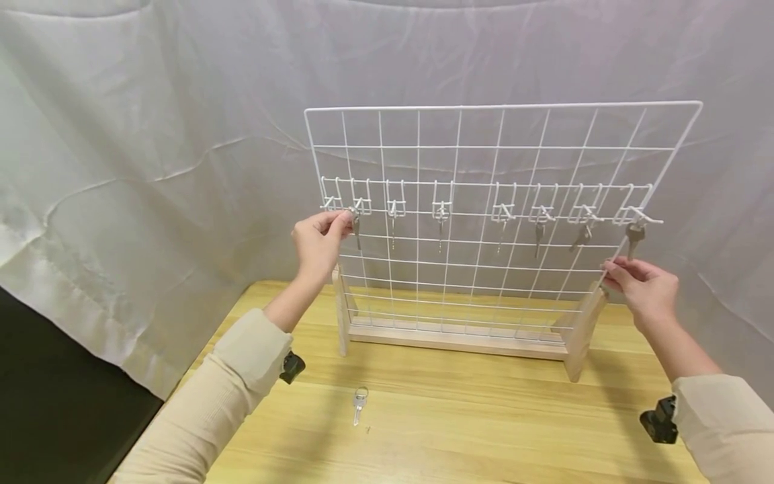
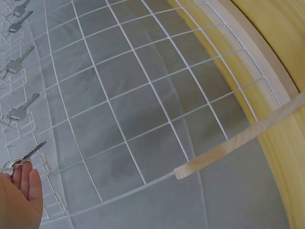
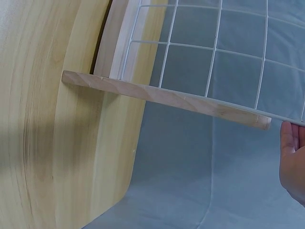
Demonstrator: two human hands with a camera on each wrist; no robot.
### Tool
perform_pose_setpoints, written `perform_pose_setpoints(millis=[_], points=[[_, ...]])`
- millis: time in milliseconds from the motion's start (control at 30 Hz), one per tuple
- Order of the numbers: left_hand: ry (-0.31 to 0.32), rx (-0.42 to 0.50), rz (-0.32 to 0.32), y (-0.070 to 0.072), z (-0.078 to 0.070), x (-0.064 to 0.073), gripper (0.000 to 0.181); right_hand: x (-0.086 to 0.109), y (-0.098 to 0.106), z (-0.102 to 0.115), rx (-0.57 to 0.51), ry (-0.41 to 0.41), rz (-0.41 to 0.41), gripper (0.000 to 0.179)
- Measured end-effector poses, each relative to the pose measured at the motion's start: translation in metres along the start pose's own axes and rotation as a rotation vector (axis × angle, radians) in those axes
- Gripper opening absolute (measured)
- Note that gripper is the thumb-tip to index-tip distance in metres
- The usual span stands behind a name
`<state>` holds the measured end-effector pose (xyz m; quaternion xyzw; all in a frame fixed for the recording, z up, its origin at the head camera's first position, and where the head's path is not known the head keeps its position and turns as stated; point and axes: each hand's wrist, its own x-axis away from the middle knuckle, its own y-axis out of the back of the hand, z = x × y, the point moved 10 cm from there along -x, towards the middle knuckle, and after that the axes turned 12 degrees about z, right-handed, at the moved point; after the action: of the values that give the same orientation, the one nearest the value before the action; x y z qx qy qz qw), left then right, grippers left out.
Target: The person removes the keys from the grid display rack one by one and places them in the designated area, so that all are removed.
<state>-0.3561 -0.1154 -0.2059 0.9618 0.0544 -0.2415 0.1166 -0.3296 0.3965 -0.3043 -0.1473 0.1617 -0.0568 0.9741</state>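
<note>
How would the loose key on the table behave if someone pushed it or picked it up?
The loose key looks like thin metal, so it is probably stiff and light. Lying flat on the smooth-looking table, it would likely slide rather than roll. The ring at its head end may let it dangle when lifted.
</note>
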Motion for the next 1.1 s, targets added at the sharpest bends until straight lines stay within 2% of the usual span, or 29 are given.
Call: perform_pose_setpoints(millis=[133, 333, 467, 567, 733, 867, 1000, 1100], points=[[0.005, 0.027, -0.012, 0.001, -0.002, -0.001, 0.017, 0.000, 0.001, 0.000, 0.004, -0.002, 0.000, 0.026], [-0.011, 0.123, -0.046, 0.004, -0.003, -0.001, 0.018, 0.000, 0.001, 0.000, 0.006, 0.000, -0.010, 0.027], [-0.031, 0.184, -0.079, 0.008, -0.003, 0.003, 0.018, 0.000, 0.002, -0.001, 0.016, -0.001, -0.010, 0.024], [-0.025, 0.213, -0.078, 0.008, -0.001, 0.009, 0.019, 0.000, 0.002, -0.001, 0.029, 0.000, -0.013, 0.021], [0.005, 0.202, -0.047, 0.005, 0.005, 0.020, 0.019, -0.001, 0.000, 0.000, 0.033, 0.010, -0.011, 0.020], [0.045, 0.212, -0.012, -0.003, 0.016, 0.027, 0.017, -0.001, 0.000, 0.000, -0.003, 0.010, -0.006, 0.022], [0.122, 0.206, 0.062, -0.017, 0.034, 0.039, 0.017, 0.001, 0.002, -0.002, -0.034, 0.001, -0.019, 0.023], [0.195, 0.204, 0.108, -0.027, 0.051, 0.051, 0.018, 0.000, 0.001, -0.003, -0.018, -0.006, -0.022, 0.021]])
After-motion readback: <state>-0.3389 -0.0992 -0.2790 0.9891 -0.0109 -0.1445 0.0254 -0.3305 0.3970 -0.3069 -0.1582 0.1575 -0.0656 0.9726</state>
